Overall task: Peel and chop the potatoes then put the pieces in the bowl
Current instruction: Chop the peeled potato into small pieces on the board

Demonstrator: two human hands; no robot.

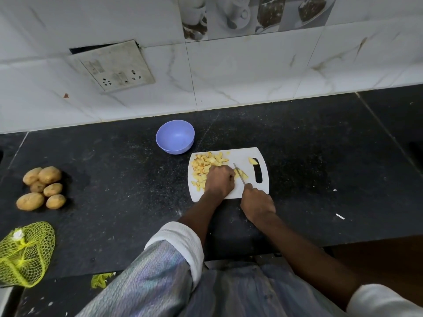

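Six whole potatoes [42,188] lie far left; right hand [257,203] grips knife [239,177], left hand [219,180] pins potato strips [240,174].

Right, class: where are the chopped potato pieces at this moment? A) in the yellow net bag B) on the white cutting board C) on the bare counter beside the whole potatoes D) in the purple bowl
B: the chopped potato pieces lie piled on the white cutting board, while the purple bowl behind it holds none.
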